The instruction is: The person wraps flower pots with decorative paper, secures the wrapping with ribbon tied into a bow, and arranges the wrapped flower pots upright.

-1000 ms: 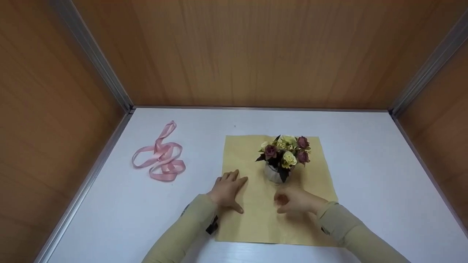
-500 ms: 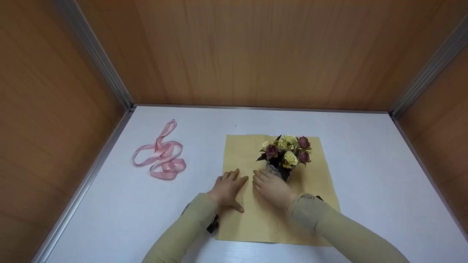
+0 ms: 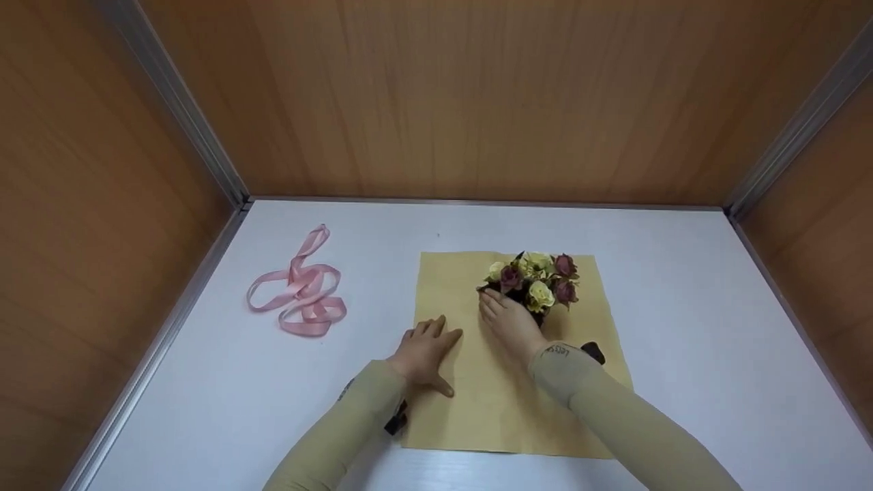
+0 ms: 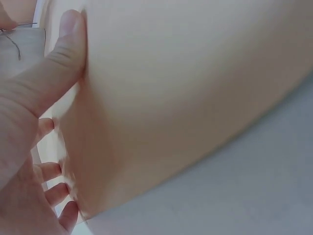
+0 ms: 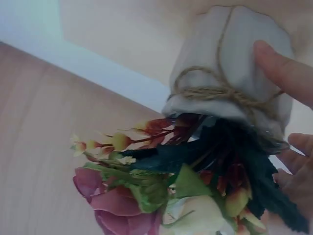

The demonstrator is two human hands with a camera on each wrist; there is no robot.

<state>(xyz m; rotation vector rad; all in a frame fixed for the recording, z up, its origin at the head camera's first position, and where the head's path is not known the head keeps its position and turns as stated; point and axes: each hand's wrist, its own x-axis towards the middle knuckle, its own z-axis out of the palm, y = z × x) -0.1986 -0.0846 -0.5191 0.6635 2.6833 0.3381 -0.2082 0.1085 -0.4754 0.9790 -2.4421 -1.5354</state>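
Near the middle of the table lies a sheet of tan wrapping paper (image 3: 470, 423), and a small pot of flowers (image 3: 541, 294) with cream and dark pink blooms stands on it. My left hand (image 3: 419, 354) rests on the paper's left part, fingers and thumb spread. In the left wrist view its thumb (image 4: 61, 58) lies against the paper (image 4: 171, 73). My right hand (image 3: 510, 324) holds the pot, covering most of it in the head view. Seen from the right wrist, the pot (image 5: 230, 54) has a pale wrap tied with twine (image 5: 210, 93), and my thumb touches its side.
A pink ribbon (image 3: 317, 240) lies in loose loops on the white table (image 3: 682, 307) to the left. Wooden panels (image 3: 477, 102) enclose the table at the back and both sides, with metal strips (image 3: 184, 123) along the corners.
My right hand has moved from in front of the pot, up and left, to its near left side and now holds it. My left hand, the paper and the ribbon have stayed put.
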